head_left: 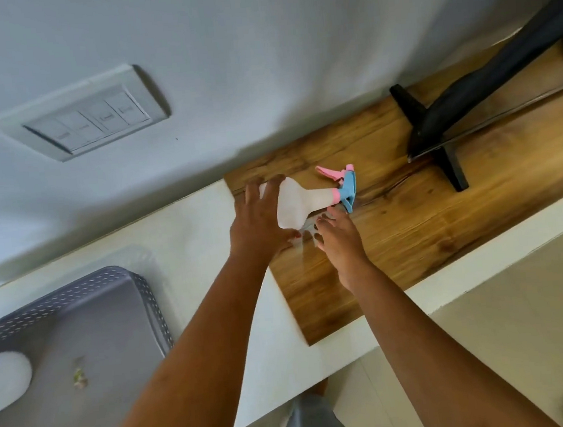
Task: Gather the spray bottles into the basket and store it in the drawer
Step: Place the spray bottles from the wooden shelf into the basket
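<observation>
A white spray bottle (pixel 301 199) with a pink and blue trigger head lies sideways over the wooden top (pixel 411 221), its head pointing right. My left hand (pixel 260 218) grips its wide base, fingers wrapped over the far side. Just right of it, my right hand (pixel 339 238) has its fingers spread, their tips at a small blurred translucent thing (pixel 309 227) under the bottle; what it is I cannot tell. At lower left stands the grey perforated basket (pixel 137 303), and a white bottle (pixel 2 381) lies in its left part, cut off by the frame edge.
The wooden top lies on a white counter (pixel 189 236) against a pale wall with a switch plate (pixel 85 120). A black stand foot (pixel 437 136) and dark panel occupy the back right. A small scrap (pixel 80 376) lies in the basket. Tiled floor shows below right.
</observation>
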